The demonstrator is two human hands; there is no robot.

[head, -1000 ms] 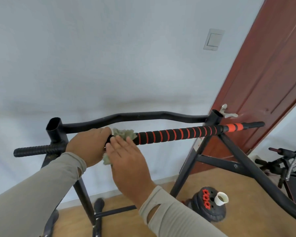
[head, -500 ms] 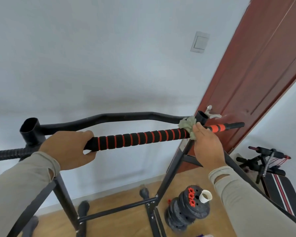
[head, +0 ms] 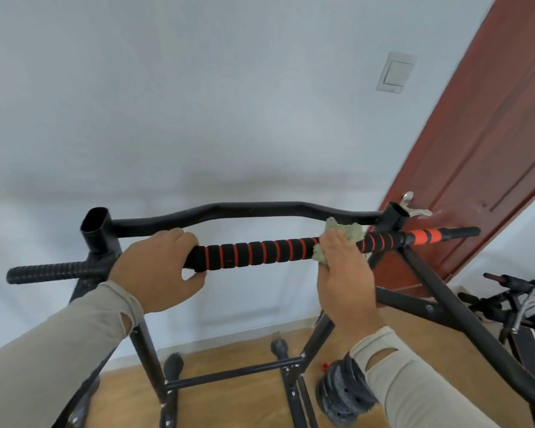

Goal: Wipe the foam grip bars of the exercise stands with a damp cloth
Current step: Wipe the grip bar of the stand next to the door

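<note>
- Head view: 1 foam grip bar (head: 257, 253), black w/ red rings, runs 9-to-3 o'clock across mid-frame, sitting on the black stand (head: 101, 242); its red-sleeved end pokes out at 3 o'clock past the upright
- Left hand (head: 158, 270) at 9 o'clock end of the foam; fingers wrapped over the top, thumb under, holding the bar tight
- Right hand (head: 342, 273) towards 3 o'clock; fingers curled over the bar w/ the green cloth (head: 343, 231) bunched between palm and foam; cloth tufts show above and below the bar
- Handling, my read: foam is soft, slightly grippy, gives under a squeeze; damp cloth prob drags, so a firm wrap-around grip suits; cloth is limp and light, best kept balled in the palm; bar looks stiff; take it at the bare-foam end to steady
- Count: 2 hands; 1 cloth; 1 ringed foam bar; 1 curved black bar (head: 244, 210) behind at 12 o'clock; 1 ribbed black stub (head: 50, 271) at 9 o'clock
- Also: 1 stack of weight plates (head: 343, 393) on floor at 5 o'clock; red door (head: 491, 149) at 2 o'clock; 1 wall switch (head: 394, 72); more gym gear at 4 o'clock, partly cut off
</note>
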